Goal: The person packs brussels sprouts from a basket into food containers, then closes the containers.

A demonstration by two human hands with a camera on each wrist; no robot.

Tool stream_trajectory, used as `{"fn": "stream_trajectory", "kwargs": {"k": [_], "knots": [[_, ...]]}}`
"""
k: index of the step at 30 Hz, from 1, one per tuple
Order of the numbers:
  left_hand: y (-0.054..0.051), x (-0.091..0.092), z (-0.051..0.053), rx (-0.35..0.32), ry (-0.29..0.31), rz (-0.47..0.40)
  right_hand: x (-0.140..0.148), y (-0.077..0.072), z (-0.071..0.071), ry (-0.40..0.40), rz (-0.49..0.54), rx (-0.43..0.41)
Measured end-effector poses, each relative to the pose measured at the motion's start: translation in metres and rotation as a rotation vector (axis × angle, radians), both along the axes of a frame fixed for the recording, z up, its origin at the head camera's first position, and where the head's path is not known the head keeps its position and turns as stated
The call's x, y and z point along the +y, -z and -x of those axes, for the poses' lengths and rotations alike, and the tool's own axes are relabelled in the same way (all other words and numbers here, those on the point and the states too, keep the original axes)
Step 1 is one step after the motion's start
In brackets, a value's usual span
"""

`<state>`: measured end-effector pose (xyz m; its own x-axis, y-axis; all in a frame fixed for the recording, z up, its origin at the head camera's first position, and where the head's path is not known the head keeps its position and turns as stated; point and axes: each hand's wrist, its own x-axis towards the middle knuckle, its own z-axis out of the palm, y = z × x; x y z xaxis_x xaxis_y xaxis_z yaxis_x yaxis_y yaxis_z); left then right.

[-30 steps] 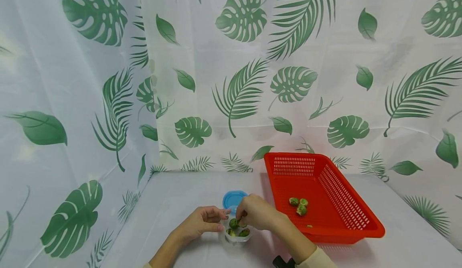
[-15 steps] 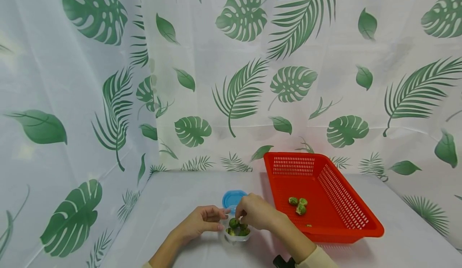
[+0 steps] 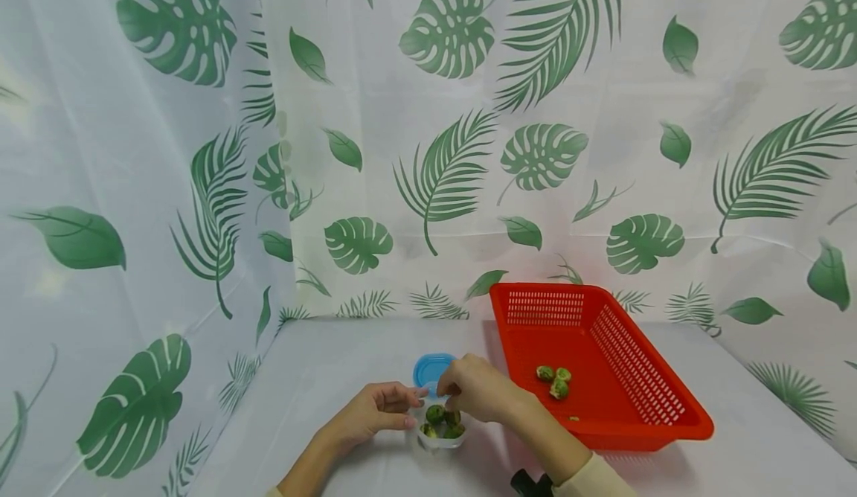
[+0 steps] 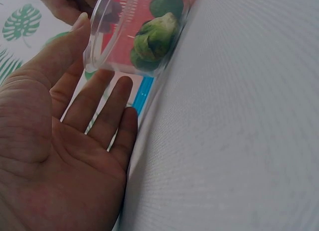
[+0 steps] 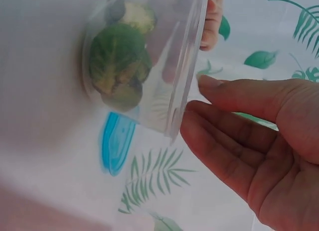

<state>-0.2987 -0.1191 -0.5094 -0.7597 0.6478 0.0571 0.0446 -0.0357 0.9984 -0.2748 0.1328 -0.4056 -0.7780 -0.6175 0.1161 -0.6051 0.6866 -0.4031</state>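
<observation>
— Position of the clear container (image 3: 440, 443)?
— On the white table (image 3: 321, 378), near side, between the hands. Four sprouts (image 3: 435, 414) sit inside.
— Left hand (image 3: 367, 414)?
— At the container's left side, fingers extended and slightly spread, gripping nothing. Contact with the wall: cannot tell.
— Right hand (image 3: 477, 390)?
— At the rim's far right, thumb and forefinger slightly apart, nothing pinched.
— Surroundings?
— Blue lid (image 3: 431, 370) just beyond the container, on its far side. Red basket (image 3: 582, 348) to the right, holding three more sprouts (image 3: 559, 390).
</observation>
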Motion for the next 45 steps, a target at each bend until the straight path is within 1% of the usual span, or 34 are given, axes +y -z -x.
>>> {"fn": "stream_trajectory", "kwargs": {"k": [7, 16, 19, 25, 31, 35, 38, 45], "knots": [[-0.001, 0.001, -0.001, 0.0, -0.007, 0.001, 0.002, -0.009, 0.002, -0.002, 0.01, 0.08], [0.0, 0.0, -0.001, 0.008, -0.011, 0.011, 0.003, -0.024, -0.002, 0.007, 0.009, 0.107], [0.0, -0.001, -0.001, 0.013, -0.004, 0.011, 0.003, -0.027, -0.003, 0.011, 0.005, 0.117], [-0.001, -0.001, -0.001, 0.01, 0.006, -0.001, 0.003, -0.032, -0.003, 0.048, -0.005, 0.154], [-0.002, 0.0, -0.001, 0.011, 0.008, 0.001, 0.005, -0.038, -0.003, 0.055, -0.024, 0.178], [-0.002, 0.0, -0.002, 0.008, -0.001, 0.012, 0.006, -0.044, -0.003, 0.086, -0.058, 0.206], [-0.002, 0.0, -0.001, 0.01, -0.01, 0.024, 0.007, -0.05, -0.003, 0.111, -0.075, 0.231], [-0.002, -0.002, -0.002, 0.014, -0.023, 0.033, 0.012, -0.068, 0.0, 0.171, -0.065, 0.265]]}}
